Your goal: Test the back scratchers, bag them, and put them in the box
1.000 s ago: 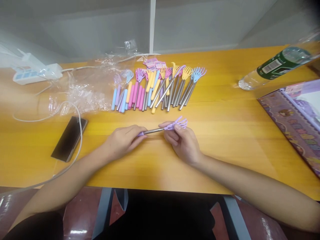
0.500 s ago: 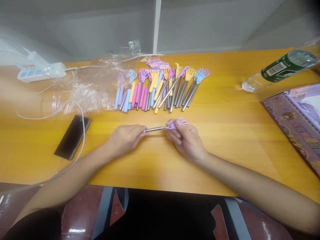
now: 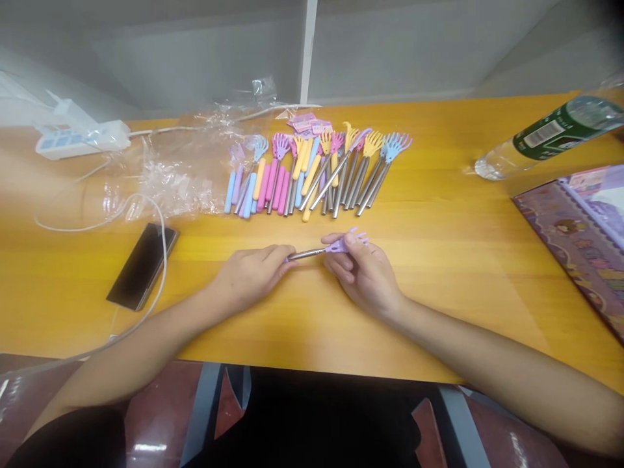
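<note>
A back scratcher [image 3: 311, 253] with a purple claw head and a thin metal rod stretches between my two hands above the table. My left hand [image 3: 254, 276] is closed around its handle end, where only a bit of purple shows; the rest of the handle is hidden. On the other side, my right hand [image 3: 364, 273] pinches the purple claw head [image 3: 336, 246] between thumb and fingers. Beyond my hands lie several back scratchers [image 3: 363, 172] with yellow, blue, pink and purple heads, and several loose coloured handles [image 3: 270, 185] among them.
A black phone [image 3: 141, 266] lies at left, crossed by a white cable [image 3: 163, 260]. Clear plastic bags [image 3: 180, 182] and a white power strip [image 3: 82, 140] are behind it. To the right are a tilted water bottle [image 3: 541, 136] and a printed box [image 3: 575, 240]. Pink cards [image 3: 303, 121] lie at the back.
My left hand has shifted slightly right along the back scratcher, so a little less of the rod shows. My right hand keeps its grip on the claw head.
</note>
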Tool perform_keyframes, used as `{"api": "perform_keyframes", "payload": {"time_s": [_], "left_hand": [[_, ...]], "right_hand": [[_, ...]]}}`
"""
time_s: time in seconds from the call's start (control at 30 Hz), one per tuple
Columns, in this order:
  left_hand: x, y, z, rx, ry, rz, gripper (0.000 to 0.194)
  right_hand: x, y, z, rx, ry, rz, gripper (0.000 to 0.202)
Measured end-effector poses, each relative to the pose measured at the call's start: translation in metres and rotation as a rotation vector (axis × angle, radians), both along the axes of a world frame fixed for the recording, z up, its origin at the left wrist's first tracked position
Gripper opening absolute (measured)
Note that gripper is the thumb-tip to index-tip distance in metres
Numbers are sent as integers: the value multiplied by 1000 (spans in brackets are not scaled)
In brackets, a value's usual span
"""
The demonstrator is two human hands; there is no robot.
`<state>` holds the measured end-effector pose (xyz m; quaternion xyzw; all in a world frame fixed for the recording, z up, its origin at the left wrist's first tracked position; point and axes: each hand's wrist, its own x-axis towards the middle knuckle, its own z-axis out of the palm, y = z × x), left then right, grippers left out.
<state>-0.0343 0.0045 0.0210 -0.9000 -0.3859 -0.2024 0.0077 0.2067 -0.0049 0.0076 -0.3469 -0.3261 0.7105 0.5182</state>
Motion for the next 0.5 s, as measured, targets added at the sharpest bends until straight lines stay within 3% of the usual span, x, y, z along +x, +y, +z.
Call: {"api": "perform_keyframes", "payload": {"time_s": [0.13,0.3,0.5], "left_hand": [[2,-2,2,-103,-13,-25,29],[1,1,5,-78,-13,-33,25],[2,3,5,0,-6,-38,23]], "right_hand": [[-3,0,-1,-18,13,12,40],[-1,3,0,-11,17,44,32],[3,9,0,-20,55,181,33]]}}
